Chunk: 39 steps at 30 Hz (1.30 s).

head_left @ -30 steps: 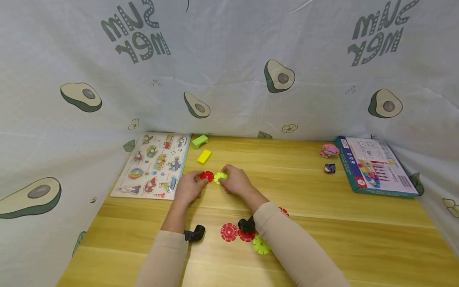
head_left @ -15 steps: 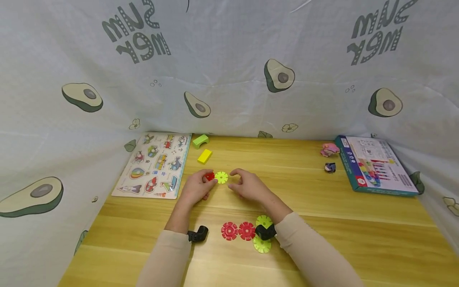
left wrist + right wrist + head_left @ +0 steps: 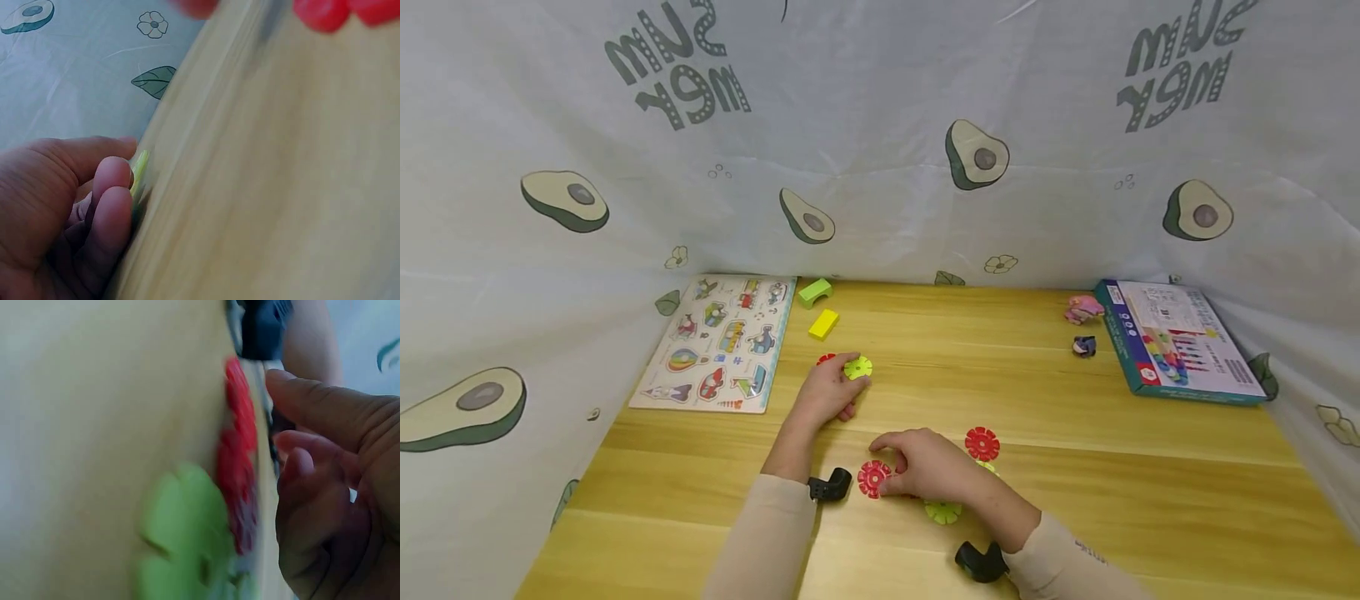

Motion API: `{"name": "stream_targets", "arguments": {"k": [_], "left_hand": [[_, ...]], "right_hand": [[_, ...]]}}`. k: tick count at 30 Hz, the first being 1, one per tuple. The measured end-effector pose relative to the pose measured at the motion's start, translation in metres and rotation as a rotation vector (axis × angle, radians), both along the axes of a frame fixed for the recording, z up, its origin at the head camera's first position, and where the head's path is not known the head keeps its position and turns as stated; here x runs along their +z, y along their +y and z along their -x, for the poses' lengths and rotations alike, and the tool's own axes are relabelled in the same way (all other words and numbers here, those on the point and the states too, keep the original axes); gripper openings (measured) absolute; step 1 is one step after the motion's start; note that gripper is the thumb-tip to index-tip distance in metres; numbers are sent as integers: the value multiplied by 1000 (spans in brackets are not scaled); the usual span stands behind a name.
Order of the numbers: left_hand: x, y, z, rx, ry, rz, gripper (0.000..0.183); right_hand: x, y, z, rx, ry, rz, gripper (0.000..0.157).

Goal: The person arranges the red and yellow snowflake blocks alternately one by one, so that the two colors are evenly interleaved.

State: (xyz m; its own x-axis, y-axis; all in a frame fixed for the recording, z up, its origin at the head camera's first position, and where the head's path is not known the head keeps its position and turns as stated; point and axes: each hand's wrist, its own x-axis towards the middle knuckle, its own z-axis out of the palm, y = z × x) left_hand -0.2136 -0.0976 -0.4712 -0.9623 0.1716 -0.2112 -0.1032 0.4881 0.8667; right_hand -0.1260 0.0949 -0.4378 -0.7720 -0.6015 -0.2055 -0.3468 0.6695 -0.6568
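Observation:
Far-left of the table's middle, my left hand pinches a yellow-green snowflake building disc. A red disc shows beside it, mostly behind the fingers; whether the two are joined is hidden. In the left wrist view the yellow-green disc stands edge-on at the fingertips. Nearer the front, my right hand hovers with loosely bent fingers around a red disc, its thumb by the rim. Beneath or beside that hand lie a yellow-green disc, another partly covered, and a red disc.
At the back left lie a picture puzzle board, a green arch block and a yellow block. A pink toy figure, a small dark figure and a flat box are at the right. A printed curtain borders the table.
My right hand has let go of the yellow-green disc and come back toward the front discs. The left hand has shifted its fingers from the red disc onto the yellow-green one.

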Motion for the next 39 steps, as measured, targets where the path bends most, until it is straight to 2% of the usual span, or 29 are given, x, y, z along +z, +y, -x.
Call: {"name": "stream_targets", "arguments": {"k": [7,16,20,25,28,31,36,39], "left_hand": [[-4,-2,0,33,-3,-22,50],[-3,0,1,55,-17,0,47],[-4,0,2,57,-17,7,47],[-4,1,3,57,-18,9,47],[-4,1,2,63,-25,9,47],[-3,2,2,70,-35,16,47],[-3,2,1,68,-40,32,47],[-5,2,1,73,-37,31,46]], "right_hand": [[-6,-10,-9,42,133,-86,50],[-6,-14,-9,8,161,-96,39],[-6,-13,-8,-6,141,-48,34],[-5,-9,0,-26,83,87,23],[-3,-5,10,-74,60,149,21],[-1,-2,23,-158,11,203,23],[-3,0,52,-369,-59,257,25],[-7,-3,71,-487,-81,254,26]]}}
